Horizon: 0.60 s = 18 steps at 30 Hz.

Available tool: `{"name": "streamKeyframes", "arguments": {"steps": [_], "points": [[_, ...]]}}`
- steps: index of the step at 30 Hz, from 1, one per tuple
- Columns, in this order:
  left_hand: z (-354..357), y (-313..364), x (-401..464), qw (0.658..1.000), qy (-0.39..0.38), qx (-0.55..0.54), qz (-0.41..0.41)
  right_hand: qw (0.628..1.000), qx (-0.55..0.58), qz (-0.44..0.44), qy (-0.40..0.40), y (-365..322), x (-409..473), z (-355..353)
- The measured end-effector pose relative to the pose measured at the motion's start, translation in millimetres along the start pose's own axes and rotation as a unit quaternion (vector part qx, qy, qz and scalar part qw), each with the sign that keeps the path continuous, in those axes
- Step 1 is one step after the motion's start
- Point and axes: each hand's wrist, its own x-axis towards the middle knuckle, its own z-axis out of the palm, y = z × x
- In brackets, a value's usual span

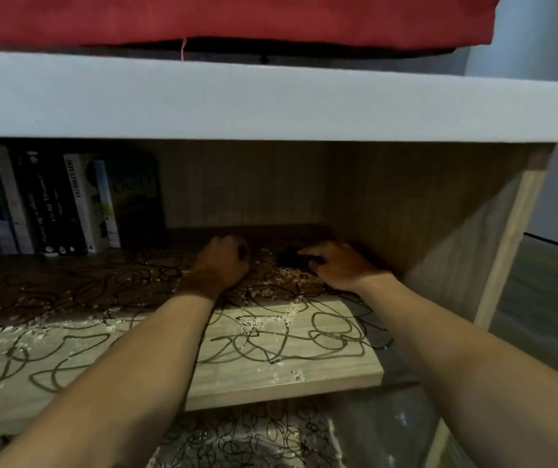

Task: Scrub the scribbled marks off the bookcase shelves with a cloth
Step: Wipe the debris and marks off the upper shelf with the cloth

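Nearest, below the light wood-grain middle shelf (pixel 304 373), a lower shelf (pixel 254 437) shows dense black scribbles and pale dust. The middle shelf itself carries looping black scribbled marks (pixel 287 339) and scattered pale crumbs (pixel 264 320) across its front and centre. Deeper in on that shelf, the left hand (pixel 225 261) rests as a curled fist; whether it holds anything cannot be told. Just right of it, the right hand (pixel 341 265) grips a small dark cloth (pixel 289 256) against the shelf. Far left at the back of the shelf stand upright books (pixel 68 204).
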Motion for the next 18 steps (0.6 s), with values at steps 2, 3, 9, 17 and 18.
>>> {"name": "streamKeyframes", "arguments": {"steps": [2, 3, 9, 17, 18], "points": [[-4.4, 7.1, -12.4, 1.0, -0.002, 0.012, 0.021, 1.0, -0.013, 0.019, -0.002, -5.1, -10.0, -5.5], [-8.4, 9.5, -19.3, 1.0, -0.002, 0.018, 0.026, 0.999, -0.02, 0.031, -0.005, -8.2, -15.5, -9.1], [-15.9, 28.8, -55.1, 0.997, 0.006, 0.058, 0.052, 0.998, -0.008, 0.049, 0.034, -16.0, -35.5, -28.5], [-31.4, 31.3, -89.2, 1.0, -0.003, 0.015, -0.004, 1.0, 0.008, 0.014, 0.005, -18.2, -70.5, -20.3], [-33.2, 30.0, -92.5, 1.0, 0.002, 0.012, -0.008, 1.0, 0.0, 0.009, 0.011, -18.5, -76.8, -20.0]]}}
